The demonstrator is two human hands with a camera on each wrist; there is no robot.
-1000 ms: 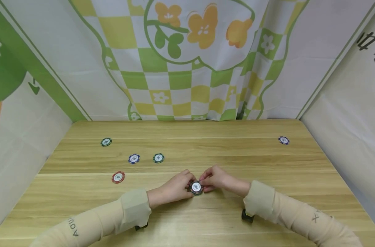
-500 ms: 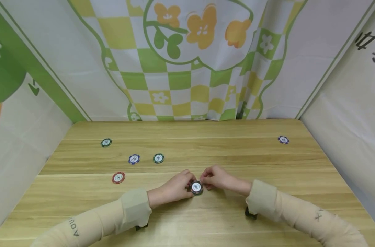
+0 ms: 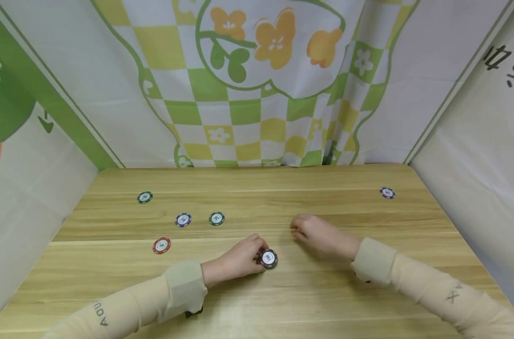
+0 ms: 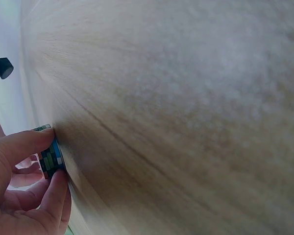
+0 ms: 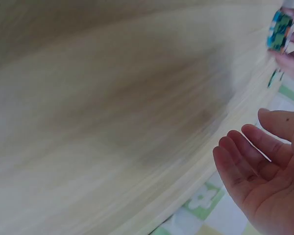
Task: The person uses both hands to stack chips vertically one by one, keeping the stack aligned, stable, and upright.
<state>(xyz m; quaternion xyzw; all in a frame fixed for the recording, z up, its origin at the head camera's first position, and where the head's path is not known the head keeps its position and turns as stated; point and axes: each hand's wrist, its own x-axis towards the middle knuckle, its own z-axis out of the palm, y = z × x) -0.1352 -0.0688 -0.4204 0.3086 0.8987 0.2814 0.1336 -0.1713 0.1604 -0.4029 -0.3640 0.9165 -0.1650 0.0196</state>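
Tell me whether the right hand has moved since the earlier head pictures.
Yes: against the table, the right hand has moved rightward and forward, away from the chip stack, toward the rightmost chip.

The table [image 3: 316, 296] looked like wood or a wood print, streaked with grain, smooth and faintly glossy under the light. The stack of chips [image 4: 50, 160] seemed hard, smooth plastic, with a paper-like label [image 3: 268, 258] on top. The curtain [image 3: 245, 113] was matt printed cloth, softly folded; the sleeves [image 3: 125, 301] were matt, wrinkled cloth.
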